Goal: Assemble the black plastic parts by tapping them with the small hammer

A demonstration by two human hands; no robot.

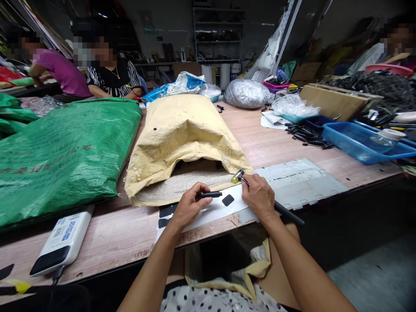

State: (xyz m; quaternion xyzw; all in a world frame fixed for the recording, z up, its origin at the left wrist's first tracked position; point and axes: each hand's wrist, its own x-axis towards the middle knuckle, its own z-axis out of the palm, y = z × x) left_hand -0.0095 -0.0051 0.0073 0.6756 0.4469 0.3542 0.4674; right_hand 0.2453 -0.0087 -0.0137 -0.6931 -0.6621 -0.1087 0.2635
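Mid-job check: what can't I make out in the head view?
Head view:
Contents of the yellow woven sack: dark shadow inside its mouth.
Middle of the black-handled hammer: covered by the right hand.
Small print on the white rectangular device: blurred.
Far side of the green woven sack: cut off by the left edge.

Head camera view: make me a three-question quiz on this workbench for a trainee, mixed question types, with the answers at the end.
1. Which hand grips the small hammer?
2. True or false: the green sack lies to the left of the yellow sack.
3. Multiple choice: the left hand holds
A) a black rod-shaped piece
B) a pair of scissors
C) a blue tray

Key:
1. The right hand
2. True
3. A
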